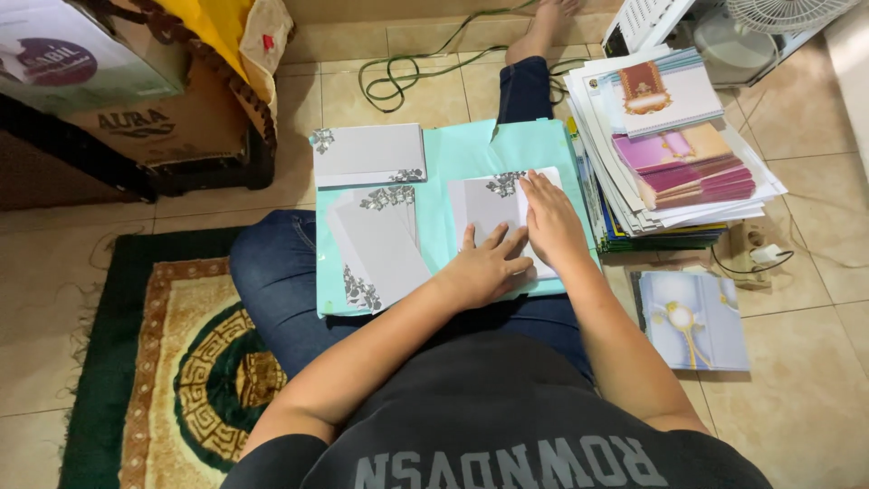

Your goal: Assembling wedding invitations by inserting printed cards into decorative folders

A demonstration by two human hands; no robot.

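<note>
Both hands, left hand (pixel 489 263) and right hand (pixel 550 217), press flat, open-palmed on grey floral card (pixel 489 204).

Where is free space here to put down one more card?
Bare floor tile lies right of the blue card; more tile is above the top grey card. The teal sheet is crowded under both hands, left hand, right hand.

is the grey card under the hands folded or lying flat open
Folded, partly: the card shows a flap turned over along a crease, pressed flat by the left hand and right hand.
</note>
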